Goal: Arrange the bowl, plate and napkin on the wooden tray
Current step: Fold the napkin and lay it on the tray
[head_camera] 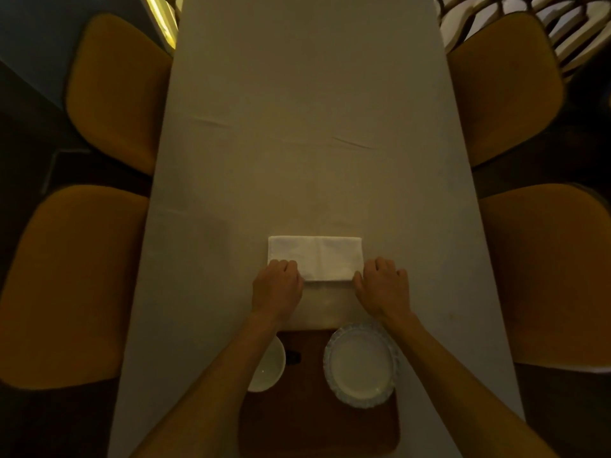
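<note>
Four yellow chairs [109, 90] stand beside the long table [310, 110]. Low in the frame, the bowl [269, 365] and plate [360, 365] sit on the wooden tray [307, 408]. Above them, the left hand [277, 287] and right hand [383, 285] pinch the folded napkin's [314, 256] near corners with curled fingers

Your white napkin [314, 257] lay folded into a flat rectangle on the tablecloth, its long edges running left to right, with a crease down its middle. It sat just beyond the far edge of your wooden tray [310, 421], not on it. The tray was dark brown with rounded corners, lying flat at the near end of the table. Your white bowl [269, 366] stood upright at the tray's left edge, overhanging it and partly hidden. Your round white plate [361, 365], with a patterned, scalloped rim, rested flat on the tray's right part
</note>
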`<action>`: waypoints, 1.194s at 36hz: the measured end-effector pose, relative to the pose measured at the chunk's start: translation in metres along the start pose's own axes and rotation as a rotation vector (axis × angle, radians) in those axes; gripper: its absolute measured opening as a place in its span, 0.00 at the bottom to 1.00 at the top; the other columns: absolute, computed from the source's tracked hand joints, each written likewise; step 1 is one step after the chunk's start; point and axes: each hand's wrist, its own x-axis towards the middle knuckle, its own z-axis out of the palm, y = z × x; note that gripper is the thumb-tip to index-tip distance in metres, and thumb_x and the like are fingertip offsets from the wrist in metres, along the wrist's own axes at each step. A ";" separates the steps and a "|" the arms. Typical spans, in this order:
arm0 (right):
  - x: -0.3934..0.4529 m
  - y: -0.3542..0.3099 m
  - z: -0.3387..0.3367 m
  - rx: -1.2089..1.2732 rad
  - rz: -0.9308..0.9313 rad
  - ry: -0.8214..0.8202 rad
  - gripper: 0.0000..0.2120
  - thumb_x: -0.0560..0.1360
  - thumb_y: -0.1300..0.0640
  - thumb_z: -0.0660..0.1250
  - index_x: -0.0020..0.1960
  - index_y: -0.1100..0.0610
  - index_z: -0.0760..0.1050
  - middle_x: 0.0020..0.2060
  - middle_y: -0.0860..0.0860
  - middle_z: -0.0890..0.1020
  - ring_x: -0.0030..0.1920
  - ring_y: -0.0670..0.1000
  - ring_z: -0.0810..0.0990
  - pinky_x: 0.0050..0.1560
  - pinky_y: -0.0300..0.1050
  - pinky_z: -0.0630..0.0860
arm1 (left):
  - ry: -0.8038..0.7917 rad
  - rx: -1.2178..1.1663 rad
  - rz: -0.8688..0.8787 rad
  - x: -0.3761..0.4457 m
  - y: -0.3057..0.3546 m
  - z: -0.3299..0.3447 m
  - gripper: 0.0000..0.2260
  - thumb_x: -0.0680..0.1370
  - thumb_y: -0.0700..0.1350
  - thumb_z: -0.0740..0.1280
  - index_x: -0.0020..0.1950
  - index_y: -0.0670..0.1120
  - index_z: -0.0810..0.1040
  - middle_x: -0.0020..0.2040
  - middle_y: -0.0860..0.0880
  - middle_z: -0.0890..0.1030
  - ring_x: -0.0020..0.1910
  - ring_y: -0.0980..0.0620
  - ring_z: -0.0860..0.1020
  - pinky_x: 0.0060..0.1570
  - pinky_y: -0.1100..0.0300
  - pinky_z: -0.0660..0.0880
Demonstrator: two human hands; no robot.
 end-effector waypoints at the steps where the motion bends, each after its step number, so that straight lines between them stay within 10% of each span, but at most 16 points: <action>1: 0.003 0.000 0.000 0.015 0.011 -0.005 0.17 0.78 0.46 0.53 0.50 0.58 0.74 0.49 0.55 0.77 0.51 0.57 0.74 0.48 0.51 0.68 | -0.006 0.004 0.008 0.003 0.000 0.001 0.08 0.77 0.46 0.61 0.38 0.47 0.73 0.37 0.48 0.78 0.37 0.47 0.75 0.31 0.55 0.69; 13: 0.025 0.000 0.007 0.074 0.079 -0.172 0.25 0.80 0.41 0.53 0.62 0.62 0.70 0.61 0.60 0.74 0.61 0.61 0.71 0.59 0.58 0.69 | -0.203 -0.024 0.058 0.018 0.010 0.021 0.18 0.81 0.50 0.55 0.70 0.51 0.67 0.55 0.48 0.78 0.53 0.46 0.75 0.47 0.52 0.73; 43: 0.046 0.008 -0.002 0.608 0.309 -0.311 0.07 0.77 0.55 0.63 0.48 0.59 0.69 0.45 0.58 0.76 0.48 0.58 0.77 0.42 0.45 0.65 | -0.258 -0.176 -0.230 0.012 -0.031 0.013 0.24 0.78 0.57 0.61 0.74 0.60 0.62 0.67 0.45 0.75 0.62 0.44 0.75 0.57 0.50 0.75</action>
